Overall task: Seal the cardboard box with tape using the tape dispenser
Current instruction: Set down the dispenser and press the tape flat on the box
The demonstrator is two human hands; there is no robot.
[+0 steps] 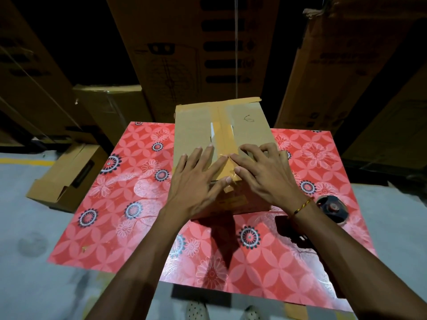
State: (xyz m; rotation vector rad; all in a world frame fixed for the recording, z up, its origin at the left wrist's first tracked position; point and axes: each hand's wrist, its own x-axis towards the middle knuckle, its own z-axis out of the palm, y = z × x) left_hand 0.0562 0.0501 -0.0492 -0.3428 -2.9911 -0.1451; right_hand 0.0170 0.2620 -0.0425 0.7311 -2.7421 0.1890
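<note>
A closed cardboard box (196, 132) stands on a table with a red flowered cover (129, 204). A strip of brown tape (223, 125) runs along its top seam and over the near edge. My left hand (196, 181) lies flat on the box top left of the seam, fingers spread. My right hand (261, 172) presses on the tape from the right, fingertips on the strip. Neither hand holds anything. The tape dispenser (332, 210) lies on the table to the right, behind my right wrist, partly hidden.
An open empty carton (67, 179) lies on the floor at the left of the table. Tall stacked cartons (191, 54) fill the dark background. The grey floor (30, 262) shows on both sides, and my shoes (196, 311) at the bottom.
</note>
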